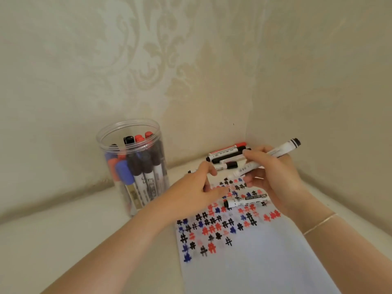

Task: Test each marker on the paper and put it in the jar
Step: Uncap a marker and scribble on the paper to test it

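Paper (254, 262) lies nearest, flat on the white surface (63, 230), its far half covered in hash marks. One marker (246, 200) rests on it. Left hand (195, 189) hovers, fingers loosely spread. Right hand (273, 175) grips a white marker (273, 154), tilted. Further markers (229, 154) lie behind. Jar (132, 166) stands left, holding markers.

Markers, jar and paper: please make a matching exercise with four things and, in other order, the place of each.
1. jar
2. held marker
3. loose marker
4. marker pile

a. lying on the paper
b. by the wall corner
c. in the right hand
d. left of the paper

Pairs: 1-d, 2-c, 3-a, 4-b
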Tool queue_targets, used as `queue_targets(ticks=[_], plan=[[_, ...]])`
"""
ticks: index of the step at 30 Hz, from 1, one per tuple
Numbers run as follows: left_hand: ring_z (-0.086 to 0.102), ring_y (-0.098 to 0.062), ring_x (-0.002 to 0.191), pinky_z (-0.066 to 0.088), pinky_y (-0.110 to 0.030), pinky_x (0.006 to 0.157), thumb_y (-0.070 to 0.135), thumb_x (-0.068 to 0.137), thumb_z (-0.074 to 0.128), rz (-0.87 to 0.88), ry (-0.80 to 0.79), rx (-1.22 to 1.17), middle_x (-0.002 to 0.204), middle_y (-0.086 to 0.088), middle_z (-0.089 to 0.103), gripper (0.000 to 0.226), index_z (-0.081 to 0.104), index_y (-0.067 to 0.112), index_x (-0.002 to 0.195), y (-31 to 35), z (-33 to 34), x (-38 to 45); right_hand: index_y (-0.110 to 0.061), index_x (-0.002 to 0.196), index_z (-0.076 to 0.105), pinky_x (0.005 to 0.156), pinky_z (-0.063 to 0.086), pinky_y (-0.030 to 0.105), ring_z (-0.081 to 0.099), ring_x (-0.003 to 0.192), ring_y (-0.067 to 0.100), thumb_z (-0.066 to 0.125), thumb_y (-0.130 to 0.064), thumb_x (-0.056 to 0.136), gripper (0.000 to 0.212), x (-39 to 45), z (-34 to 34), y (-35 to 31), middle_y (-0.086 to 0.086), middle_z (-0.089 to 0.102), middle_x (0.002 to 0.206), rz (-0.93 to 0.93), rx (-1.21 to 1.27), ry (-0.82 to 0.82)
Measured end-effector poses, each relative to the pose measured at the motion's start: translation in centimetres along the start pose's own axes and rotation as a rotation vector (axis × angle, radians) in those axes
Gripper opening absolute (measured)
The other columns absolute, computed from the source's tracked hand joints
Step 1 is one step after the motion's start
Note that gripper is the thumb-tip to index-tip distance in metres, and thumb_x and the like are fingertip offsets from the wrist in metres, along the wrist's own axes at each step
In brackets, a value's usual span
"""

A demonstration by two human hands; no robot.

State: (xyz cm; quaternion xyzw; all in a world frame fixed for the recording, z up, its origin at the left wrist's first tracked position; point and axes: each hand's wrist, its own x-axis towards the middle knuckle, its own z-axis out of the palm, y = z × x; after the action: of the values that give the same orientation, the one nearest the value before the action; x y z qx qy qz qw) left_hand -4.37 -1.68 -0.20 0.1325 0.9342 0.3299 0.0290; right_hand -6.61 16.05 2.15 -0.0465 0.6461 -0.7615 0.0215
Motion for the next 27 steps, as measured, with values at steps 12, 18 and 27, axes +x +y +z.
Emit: queue_targets(ticks=[12,18,27], plan=[[0.059,-0.014,0.056,0.052,-0.036,0.056,0.022,0.096,0.046,0.041,0.227,0.152,0.064,0.003,0.061,0.008,0.052,0.026,0.099,-2.9,3.7,-0.6,-0.001,0.068,0.052,0.042,0.041,0.026,0.047,0.042,0.021,0.062,-0.006,0.086,0.021,-3.7,-0.2,5.4,0.012,0.055,0.055,0.166,-0.129,-0.118],[0.05,-0.006,0.053,0.045,-0.029,0.053,0.033,0.097,0.045,0.124,0.208,0.295,0.056,0.009,0.051,0.012,0.053,0.025,0.1,-3.6,3.9,-0.2,0.008,0.061,0.047,0.034,0.03,0.018,0.035,0.033,0.014,0.057,0.002,0.079,0.022,-4.1,0.4,6.6,0.014,0.044,0.052,0.013,-0.334,0.139],[0.048,-0.004,0.056,0.034,-0.024,0.049,0.033,0.096,0.044,0.16,0.188,0.36,0.059,0.012,0.049,0.013,0.053,0.024,0.096,-4.2,3.8,-0.4,0.016,0.065,0.043,0.036,0.029,0.016,0.032,0.041,0.018,0.056,0.001,0.077,0.023,-4.2,1.0,7.1,0.014,0.041,0.058,-0.006,-0.432,0.172]])
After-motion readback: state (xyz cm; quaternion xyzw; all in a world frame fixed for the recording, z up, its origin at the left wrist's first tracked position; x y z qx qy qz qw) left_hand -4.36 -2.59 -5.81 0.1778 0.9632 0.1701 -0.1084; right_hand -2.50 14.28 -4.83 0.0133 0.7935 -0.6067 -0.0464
